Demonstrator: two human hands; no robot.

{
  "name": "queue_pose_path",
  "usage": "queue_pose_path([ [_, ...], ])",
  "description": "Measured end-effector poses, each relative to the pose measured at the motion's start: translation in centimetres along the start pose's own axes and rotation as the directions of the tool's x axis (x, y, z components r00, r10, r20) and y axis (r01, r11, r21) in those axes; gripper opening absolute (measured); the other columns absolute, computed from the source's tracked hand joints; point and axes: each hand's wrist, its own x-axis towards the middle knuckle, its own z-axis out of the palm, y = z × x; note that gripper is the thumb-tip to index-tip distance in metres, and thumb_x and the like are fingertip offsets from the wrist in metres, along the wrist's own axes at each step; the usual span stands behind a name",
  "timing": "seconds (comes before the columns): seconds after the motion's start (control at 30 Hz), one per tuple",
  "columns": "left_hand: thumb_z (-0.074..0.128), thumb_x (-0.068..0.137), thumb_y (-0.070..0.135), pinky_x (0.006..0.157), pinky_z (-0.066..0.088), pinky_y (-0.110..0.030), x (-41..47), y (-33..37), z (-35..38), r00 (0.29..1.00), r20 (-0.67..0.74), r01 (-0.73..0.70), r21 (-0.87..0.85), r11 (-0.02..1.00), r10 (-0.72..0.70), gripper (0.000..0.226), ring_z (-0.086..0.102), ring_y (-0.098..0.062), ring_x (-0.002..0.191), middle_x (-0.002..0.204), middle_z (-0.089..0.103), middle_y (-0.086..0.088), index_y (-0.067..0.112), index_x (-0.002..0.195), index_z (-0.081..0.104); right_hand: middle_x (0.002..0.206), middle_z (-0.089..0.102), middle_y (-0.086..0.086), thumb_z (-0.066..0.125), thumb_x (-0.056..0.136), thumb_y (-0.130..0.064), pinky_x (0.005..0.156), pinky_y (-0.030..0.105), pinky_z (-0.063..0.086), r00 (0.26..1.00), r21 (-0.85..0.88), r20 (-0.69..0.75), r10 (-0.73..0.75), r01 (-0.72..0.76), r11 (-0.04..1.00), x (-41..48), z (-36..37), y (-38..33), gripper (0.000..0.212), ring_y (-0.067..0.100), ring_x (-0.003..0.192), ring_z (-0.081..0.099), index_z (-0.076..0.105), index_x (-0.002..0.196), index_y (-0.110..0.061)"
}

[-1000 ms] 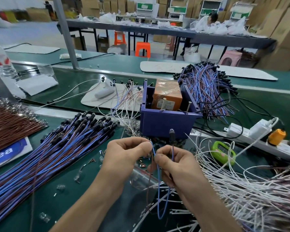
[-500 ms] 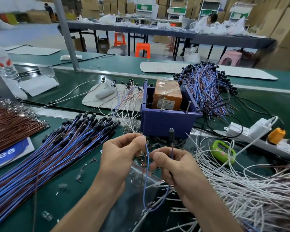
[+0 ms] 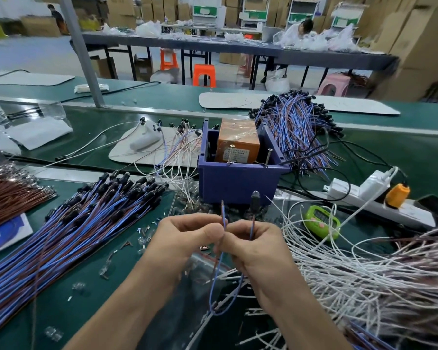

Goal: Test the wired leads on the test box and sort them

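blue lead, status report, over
Left hand pinches bare end, right hand holds capped end. Blue lead held up, short of test box. Nothing between them.

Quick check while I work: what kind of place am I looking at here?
Most likely a factory line for assembling and testing wire leads. It has long green belt benches, heaps of capped blue-and-brown leads, and stacked cartons lining the back.

Both hands' [image 3: 187, 238] grip on one blue-brown lead [image 3: 219, 276] before purple box [image 3: 238, 183]
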Motion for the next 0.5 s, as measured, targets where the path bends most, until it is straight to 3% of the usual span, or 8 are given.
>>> queue_pose_path([
  [0.07,0.095,0.050,0.014,0.077,0.057,-0.036,0.2,-0.2,-0.1,0.999,-0.027,0.032,-0.047,0.998,-0.034,0.033,0.074,-0.024,0.077,0.085,0.078,-0.018,0.010,0.081,0.083,0.066,0.071,0.014,0.087,0.067,-0.008,0.049,0.017,0.049,0.999,0.002,-0.032,-0.009,0.009,1.000,0.0,0.2,0.1,0.018,0.011,0.051,0.064,0.077,0.077,0.002],
  [0.13,0.097,0.043,0.021,0.071,0.058,-0.036,0.1,-0.2,0.2,0.994,-0.099,0.028,-0.102,0.994,-0.038,0.041,0.073,-0.025,0.074,0.083,0.077,-0.019,0.008,0.078,0.082,0.069,0.072,0.015,0.084,0.074,-0.002,0.050,0.017,0.050,0.998,0.024,-0.062,-0.019,0.020,0.999,0.0,0.4,0.0,0.007,0.011,0.054,0.066,0.078,0.077,0.001],
  [0.23,0.084,0.064,0.026,0.058,0.059,-0.029,-0.1,-0.1,1.5,0.979,-0.202,-0.020,-0.226,0.974,-0.027,0.024,0.073,-0.025,0.064,0.078,0.076,-0.021,0.005,0.075,0.079,0.068,0.071,0.015,0.073,0.084,0.006,0.046,0.017,0.048,0.990,0.068,-0.134,-0.030,0.039,0.997,-0.1,0.5,-0.5,0.015,0.009,0.048,0.063,0.077,0.073,-0.003],
  [0.33,0.072,0.089,0.015,0.055,0.057,-0.026,0.3,0.4,2.3,0.947,-0.318,-0.035,-0.269,0.962,-0.054,0.009,0.074,-0.022,0.062,0.079,0.078,-0.016,0.007,0.087,0.073,0.066,0.069,0.014,0.070,0.088,0.002,0.040,0.015,0.035,0.962,0.101,-0.270,-0.047,0.077,0.992,0.2,0.2,-1.5,0.026,0.005,0.038,0.042,0.076,0.067,-0.012],
  [0.43,0.062,0.098,0.004,0.049,0.054,-0.023,1.1,1.6,2.3,0.964,-0.258,0.004,-0.228,0.974,-0.065,0.026,0.064,-0.017,0.052,0.063,0.069,-0.011,0.009,0.079,0.079,0.064,0.069,0.010,0.067,0.093,-0.003,0.036,0.018,0.029,0.914,0.155,-0.401,-0.060,0.132,0.979,0.8,-0.9,-3.1,0.026,0.008,0.037,0.033,0.071,0.070,-0.015],
  [0.5,0.057,0.098,0.002,0.054,0.048,-0.023,1.9,2.3,2.1,0.980,-0.188,0.039,-0.121,0.992,-0.061,0.036,0.056,-0.013,0.052,0.059,0.063,-0.006,0.015,0.077,0.083,0.062,0.068,0.009,0.065,0.094,-0.003,0.035,0.018,0.027,0.887,0.195,-0.460,-0.053,0.158,0.968,1.2,-1.7,-4.3,0.022,0.009,0.036,0.035,0.067,0.075,-0.014],
])
